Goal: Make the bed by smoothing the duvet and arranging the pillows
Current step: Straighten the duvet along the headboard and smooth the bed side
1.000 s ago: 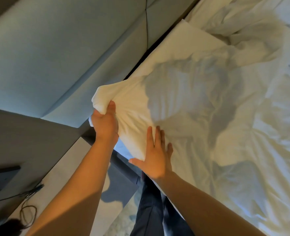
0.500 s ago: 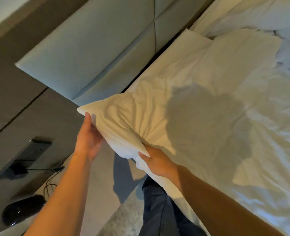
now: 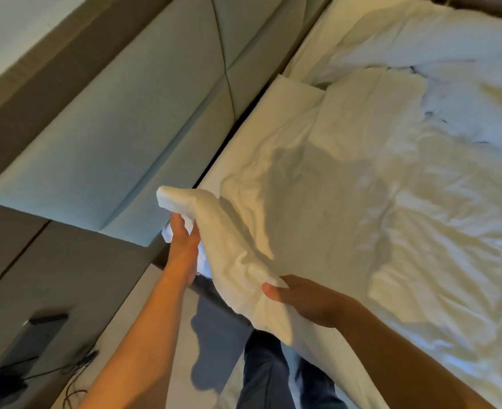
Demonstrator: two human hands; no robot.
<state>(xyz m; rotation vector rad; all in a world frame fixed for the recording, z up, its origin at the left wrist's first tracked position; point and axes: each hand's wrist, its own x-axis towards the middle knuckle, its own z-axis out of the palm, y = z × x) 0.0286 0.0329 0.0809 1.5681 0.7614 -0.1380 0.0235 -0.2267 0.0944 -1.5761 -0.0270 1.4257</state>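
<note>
The white duvet (image 3: 347, 202) lies wrinkled over the bed, its near corner lifted off the mattress beside the headboard. My left hand (image 3: 183, 240) grips that raised corner from underneath, fingers curled into the cloth. My right hand (image 3: 300, 299) grips the duvet's near edge lower down, thumb on top and fingers hidden under the fabric. A flat white pillow (image 3: 294, 93) lies against the headboard further up the bed, partly covered by the duvet. More bunched white bedding (image 3: 438, 45) sits at the far top right.
A padded grey-green headboard (image 3: 119, 137) runs along the left. Below it a pale bedside surface (image 3: 143, 320) carries a dark device (image 3: 37, 329) and black cables (image 3: 75, 367). My dark trouser legs (image 3: 273, 373) stand against the bed's side.
The duvet corner has been lifted higher and pulled toward the headboard. My right hand went from lying flat on the duvet to gripping its edge. The view has shifted right along the bed.
</note>
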